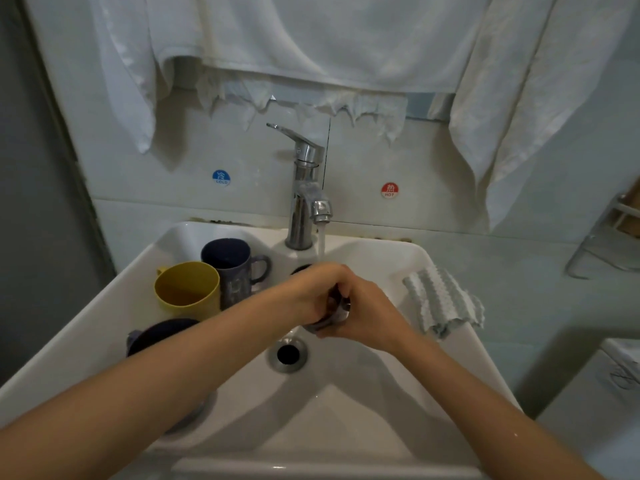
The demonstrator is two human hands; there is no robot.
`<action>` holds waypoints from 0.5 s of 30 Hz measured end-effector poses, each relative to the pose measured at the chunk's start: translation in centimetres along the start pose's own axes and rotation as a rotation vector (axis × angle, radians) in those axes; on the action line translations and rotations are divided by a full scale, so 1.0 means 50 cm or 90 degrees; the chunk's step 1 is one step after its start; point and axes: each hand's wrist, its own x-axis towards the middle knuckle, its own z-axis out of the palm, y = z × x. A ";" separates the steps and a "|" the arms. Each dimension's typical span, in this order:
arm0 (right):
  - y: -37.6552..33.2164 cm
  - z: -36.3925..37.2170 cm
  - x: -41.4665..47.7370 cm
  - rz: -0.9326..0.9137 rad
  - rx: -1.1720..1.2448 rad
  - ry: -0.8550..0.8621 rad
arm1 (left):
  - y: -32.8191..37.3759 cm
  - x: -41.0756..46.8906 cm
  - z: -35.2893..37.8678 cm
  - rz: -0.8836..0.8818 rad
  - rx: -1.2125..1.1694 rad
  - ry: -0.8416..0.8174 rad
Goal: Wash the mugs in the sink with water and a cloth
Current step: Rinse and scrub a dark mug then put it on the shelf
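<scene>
Tap is running. Water falls straight onto both hands, which are mid-sink.

Left hand and right hand meet just above the drain. Both grips are clamped on one dark item. It is shiny and mostly covered by fingers, so I can't tell what it is.

Containers:
- Yellow mug: upright in the back-left of the sink, mouth open to the camera. The inside is darker toward the bottom; can't tell if that is liquid or shadow.
- Blue mug: upright, just behind the yellow mug and touching it, handle pointing right. The interior is too dark to read.
- Third mug: dark, in front of the yellow one at the sink's left side, half hidden under the left forearm. Can't tell its orientation or contents.
- Sink: the drain hole is open and dark, and the floor around it is wet.

Cloth: striped grey-white, crumpled, draped over the sink's right rim. It is near the right hand but not touching it.

On the wall, a cold sticker sits left of the tap and a hot sticker right of it. White towels hang above.
</scene>
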 end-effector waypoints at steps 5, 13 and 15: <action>0.018 -0.007 0.001 -0.018 -0.022 -0.023 | -0.059 0.019 0.035 0.135 0.539 0.000; 0.020 -0.003 0.003 -0.015 -0.036 -0.058 | -0.055 -0.032 -0.014 0.105 0.731 -0.119; 0.022 -0.006 0.001 -0.015 -0.044 -0.046 | -0.053 -0.021 -0.026 0.109 0.461 -0.147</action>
